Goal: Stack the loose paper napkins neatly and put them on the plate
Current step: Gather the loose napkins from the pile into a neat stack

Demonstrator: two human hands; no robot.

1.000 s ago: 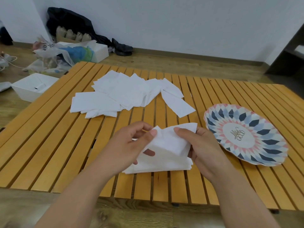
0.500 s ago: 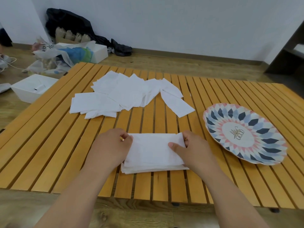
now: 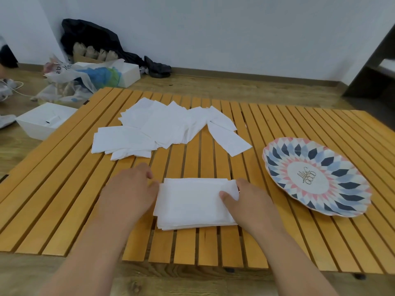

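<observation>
- Two hands bracket the napkin stack (image 3: 192,201), which lies flat on the slatted wooden table (image 3: 64,189) near its front edge, with its long axis running left to right across us.
- Our left hand (image 3: 130,189) sits at the stack's left short edge, knuckles up and fingers curled down out of view. We cannot tell whether it grips the paper or only butts against it.
- Our right hand (image 3: 250,201) holds the right short end. The thumb lies on the top napkin and the fingers reach round the far right corner, so we read this as a pinch.
- To the right of the stack and a little farther from us sits the patterned plate (image 3: 316,176), bare and apart from the stack. Our right hand is between the two and is clearly the nearer one for any carry to the plate.
- Beyond the stack, toward the far side of the table, the loose napkins (image 3: 162,127) fan out in an overlapping heap, well apart from it. Most of them lie ahead and to the left, nearer our left hand.
- We judge the task partly done, since many napkins are not yet gathered. The lower sheets jut out at the stack's near left corner, so it needs squaring before it goes right to the plate.
</observation>
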